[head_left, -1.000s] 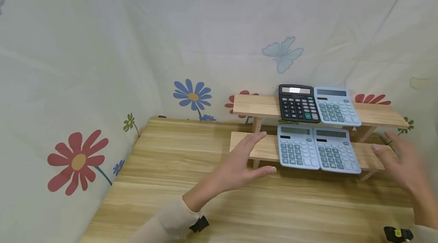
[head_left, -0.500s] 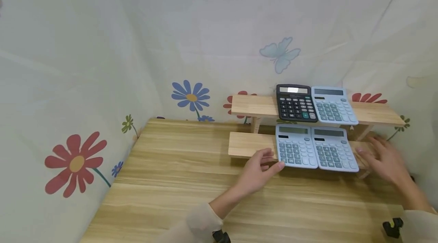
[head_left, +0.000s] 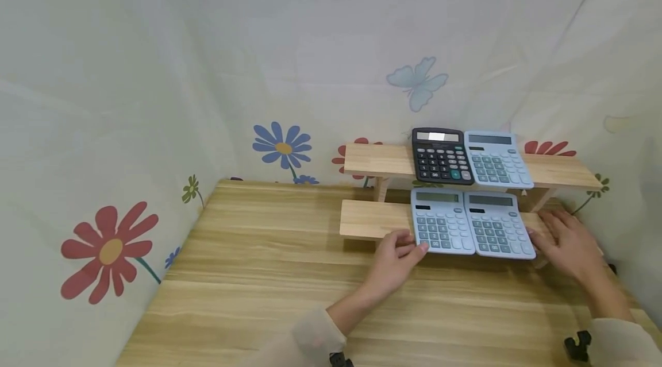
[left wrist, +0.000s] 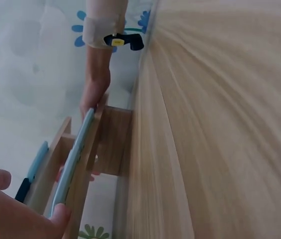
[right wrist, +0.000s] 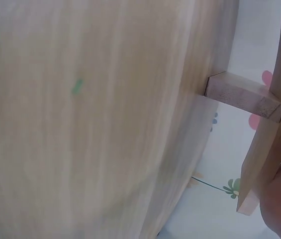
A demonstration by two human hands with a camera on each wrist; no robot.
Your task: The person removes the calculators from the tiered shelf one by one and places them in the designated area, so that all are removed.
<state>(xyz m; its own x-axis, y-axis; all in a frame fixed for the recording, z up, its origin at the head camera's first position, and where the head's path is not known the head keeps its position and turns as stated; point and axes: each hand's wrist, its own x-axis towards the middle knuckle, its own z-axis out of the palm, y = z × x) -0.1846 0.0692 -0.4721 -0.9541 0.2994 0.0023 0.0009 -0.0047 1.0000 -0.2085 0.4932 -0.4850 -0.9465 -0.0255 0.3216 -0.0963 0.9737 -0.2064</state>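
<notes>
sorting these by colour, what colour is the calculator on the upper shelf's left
Black calculator, with one teal key among grey ones; the head view shows it best.

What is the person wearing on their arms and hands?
Both hands are bare, with no gloves or rings showing. The left hand and right hand come out of pale cream sleeves. Near each cuff sits a small black clip; the left wrist view shows a yellow mark on one.

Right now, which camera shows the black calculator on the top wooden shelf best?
The head view: the black calculator faces the camera, keys and screen plain to see, on the top wooden shelf. The left wrist view shows only a dark edge-on sliver. The right wrist view shows none of it.
</notes>
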